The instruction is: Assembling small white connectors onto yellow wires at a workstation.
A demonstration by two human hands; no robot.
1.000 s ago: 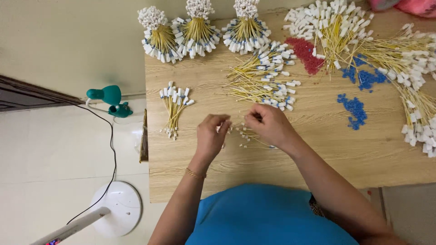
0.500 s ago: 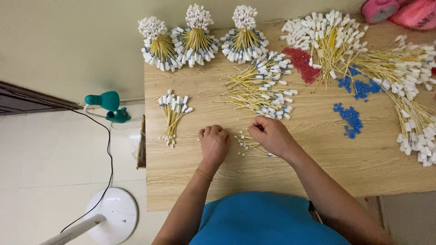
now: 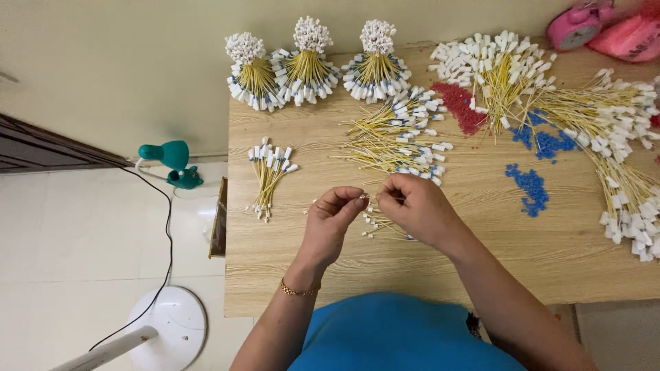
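Note:
My left hand [image 3: 333, 220] and my right hand [image 3: 416, 207] meet above the middle of the wooden table [image 3: 440, 268]. Their fingertips pinch a thin yellow wire with small white end pieces [image 3: 371, 198] between them. Under my right hand lies a small heap of the same wires [image 3: 377, 225]. A tidy fan of finished wires [image 3: 268, 176] lies to the left of my left hand. A loose pile of yellow wires with white tags [image 3: 402, 137] sits just beyond my hands.
Three tied upright bundles [image 3: 308, 62] stand at the table's far edge. Big wire heaps [image 3: 605, 130], red beads [image 3: 464, 106] and blue beads [image 3: 531, 185] lie to the right. A teal lamp [image 3: 170, 163], a cable and a white fan base [image 3: 172, 321] are on the floor at left.
Both hands have lifted off the table and come together, fingertips now pinching one wire. The view has shifted slightly.

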